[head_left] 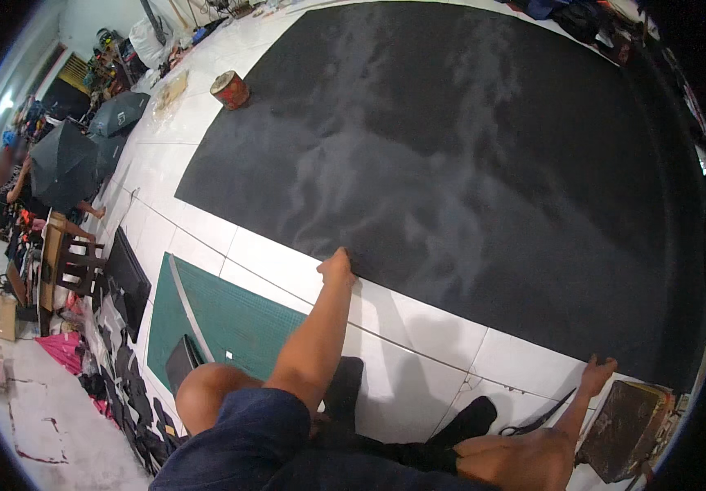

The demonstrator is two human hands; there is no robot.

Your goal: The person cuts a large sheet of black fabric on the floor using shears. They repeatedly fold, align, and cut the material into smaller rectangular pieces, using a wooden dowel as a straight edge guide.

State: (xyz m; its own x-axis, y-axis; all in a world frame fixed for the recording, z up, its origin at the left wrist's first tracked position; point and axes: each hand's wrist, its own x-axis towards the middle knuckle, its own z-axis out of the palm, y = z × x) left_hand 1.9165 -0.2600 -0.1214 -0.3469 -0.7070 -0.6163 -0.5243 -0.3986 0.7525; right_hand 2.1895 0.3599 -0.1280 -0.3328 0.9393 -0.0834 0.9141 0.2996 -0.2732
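Sheet (pixel 451 164) spread on flr (pixel 525 368), tin (pixel 230 91) set at its far L edge, mat (pixel 246 315) laid nr L w/ strip (pixel 188 304) on top, scissors (pixel 548 415) placed nr R

A workshop with a white tiled floor (pixel 246 252), shown by a broad black sheet (pixel 451 155) spread flat, a green cutting mat (pixel 242 315) with a straightedge (pixel 190 308) near the sheet's closer edge, and, along the floor's left side, open dark umbrellas (pixel 62 164) and strewn dark scraps (pixel 118 378).

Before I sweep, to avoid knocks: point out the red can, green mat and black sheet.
Red can (pixel 236 93), head view: its side.
Green mat (pixel 242 317), head view: bare surface.
Black sheet (pixel 463 172), head view: its middle.
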